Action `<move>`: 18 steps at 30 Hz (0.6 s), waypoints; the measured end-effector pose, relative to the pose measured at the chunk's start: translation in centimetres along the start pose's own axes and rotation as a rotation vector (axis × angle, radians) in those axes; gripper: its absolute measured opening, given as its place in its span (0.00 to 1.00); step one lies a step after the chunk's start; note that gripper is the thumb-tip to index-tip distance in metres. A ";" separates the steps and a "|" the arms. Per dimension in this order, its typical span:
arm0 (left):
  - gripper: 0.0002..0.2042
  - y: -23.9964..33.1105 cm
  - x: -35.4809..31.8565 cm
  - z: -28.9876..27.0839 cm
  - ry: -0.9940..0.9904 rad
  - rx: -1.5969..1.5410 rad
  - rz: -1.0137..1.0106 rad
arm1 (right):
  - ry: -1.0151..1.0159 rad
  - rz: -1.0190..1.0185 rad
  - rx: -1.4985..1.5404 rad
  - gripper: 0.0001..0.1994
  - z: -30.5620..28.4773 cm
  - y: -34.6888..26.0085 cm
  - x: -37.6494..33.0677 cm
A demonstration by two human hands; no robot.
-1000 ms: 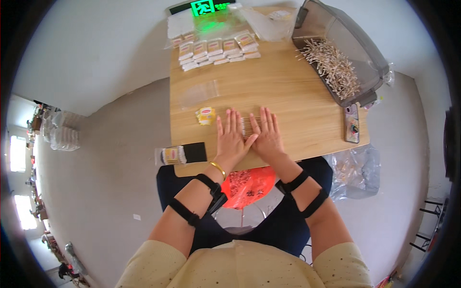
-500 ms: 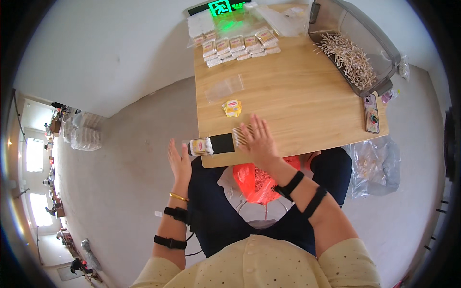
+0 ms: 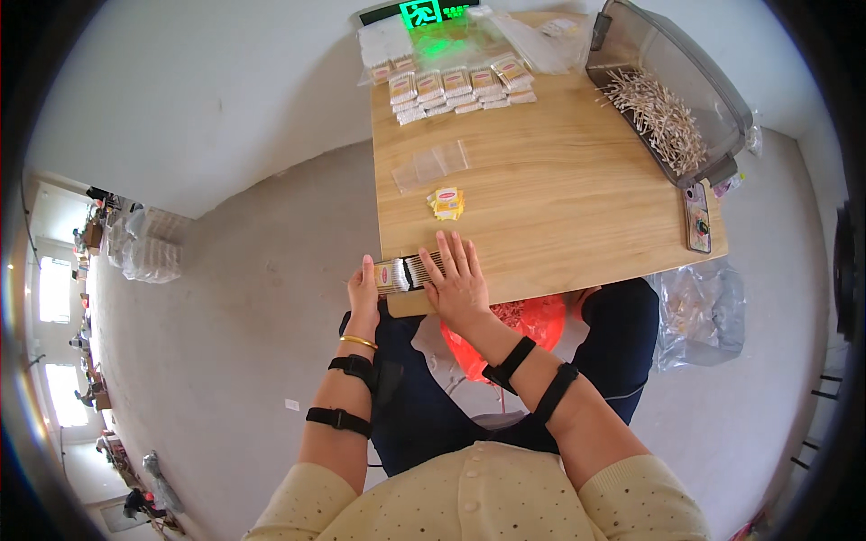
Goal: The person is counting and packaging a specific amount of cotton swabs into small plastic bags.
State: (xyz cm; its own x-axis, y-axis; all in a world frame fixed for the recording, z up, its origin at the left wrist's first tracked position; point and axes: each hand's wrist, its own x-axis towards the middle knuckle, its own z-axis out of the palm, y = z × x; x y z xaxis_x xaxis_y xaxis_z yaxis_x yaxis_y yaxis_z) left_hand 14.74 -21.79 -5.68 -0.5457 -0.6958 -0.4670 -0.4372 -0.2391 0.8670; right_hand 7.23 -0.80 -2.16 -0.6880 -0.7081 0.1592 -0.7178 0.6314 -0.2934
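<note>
While the person sits at the near edge of the wooden tabletop (image 3: 559, 198), both hands meet over a small clear packet of thin sticks (image 3: 410, 270) that lies at the tabletop's near left corner, jutting a little past the edge. The left hand (image 3: 363, 290) comes up from below the edge and pinches the packet's left end, where a red and white label shows, so its grip is closed on the packet. The right hand (image 3: 458, 279) lies flat with fingers spread over the packet's right part, pressing it down rather than clasping it, its grip open. Just beyond the hands lies a small yellow packet (image 3: 446, 203), and past that an empty clear bag (image 3: 431, 164). Rows of filled packets (image 3: 456, 88) are lined up at the far edge, beside a green lit sign (image 3: 422, 13). A grey bin with loose sticks (image 3: 663, 113) stands at the far right, a phone (image 3: 697, 216) near the right edge. A red bag (image 3: 528, 320) rests in the lap.
</note>
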 end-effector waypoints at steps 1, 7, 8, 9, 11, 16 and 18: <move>0.29 -0.2 -0.2 0.3 -0.014 -0.099 -0.010 | 0.010 -0.001 0.017 0.33 0.1 -0.2 0.1; 0.27 0.6 -0.9 0.8 0.022 -0.116 -0.028 | -0.051 0.016 0.027 0.38 0.2 -2.2 0.6; 0.27 0.5 -0.7 0.7 0.034 -0.081 0.028 | -0.074 0.016 0.032 0.39 0.2 -2.7 0.9; 0.27 0.5 -0.6 0.6 0.046 -0.045 0.083 | -0.082 0.008 0.040 0.41 0.1 -3.3 1.1; 0.26 0.4 -0.5 0.3 0.087 0.042 0.156 | -0.097 -0.012 0.054 0.44 0.1 -4.3 1.2; 0.24 2.1 -2.0 -0.2 0.069 0.056 0.018 | -0.091 0.054 0.031 0.48 -0.6 -0.5 0.0; 0.24 1.7 -2.6 -0.5 0.104 -0.187 -0.055 | -0.111 0.035 -0.032 0.49 -1.4 0.0 -0.6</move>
State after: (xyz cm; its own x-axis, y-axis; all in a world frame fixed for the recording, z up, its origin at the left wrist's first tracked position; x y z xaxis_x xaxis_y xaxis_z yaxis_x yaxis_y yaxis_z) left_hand 15.78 -20.69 -2.94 -0.4437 -0.7419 -0.5027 -0.3187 -0.3936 0.8623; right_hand 7.50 0.07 -0.94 -0.6978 -0.7149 0.0435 -0.6978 0.6649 -0.2662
